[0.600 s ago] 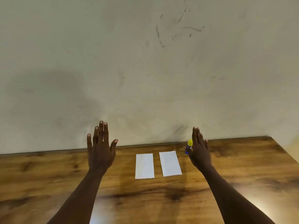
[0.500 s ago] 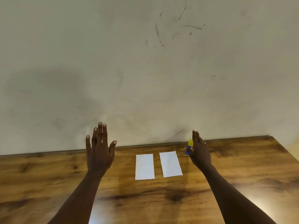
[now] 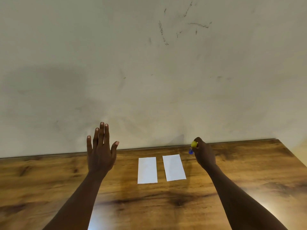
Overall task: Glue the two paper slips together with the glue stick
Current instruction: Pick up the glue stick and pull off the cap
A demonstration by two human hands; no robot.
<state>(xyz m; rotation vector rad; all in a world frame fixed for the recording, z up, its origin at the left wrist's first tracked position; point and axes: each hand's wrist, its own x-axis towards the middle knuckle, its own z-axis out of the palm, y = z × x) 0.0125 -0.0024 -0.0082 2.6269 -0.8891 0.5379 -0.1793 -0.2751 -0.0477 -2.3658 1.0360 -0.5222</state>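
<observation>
Paper slips: two in play, left slip (image 3: 147,170) and right slip (image 3: 174,167), side by side.
Glue stick (image 3: 193,145): just one, at one o'clock from the slips.
Hands: two, left hand (image 3: 100,156) and right hand (image 3: 205,155).
Worktop (image 3: 49,176): one.

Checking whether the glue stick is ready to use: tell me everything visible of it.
The glue stick is small and plastic-looking: yellow cap on, blue body below. It is roughly upright near the far edge of the table, right of the right paper slip. The right hand curls its fingers round it, hiding most of the body.
</observation>
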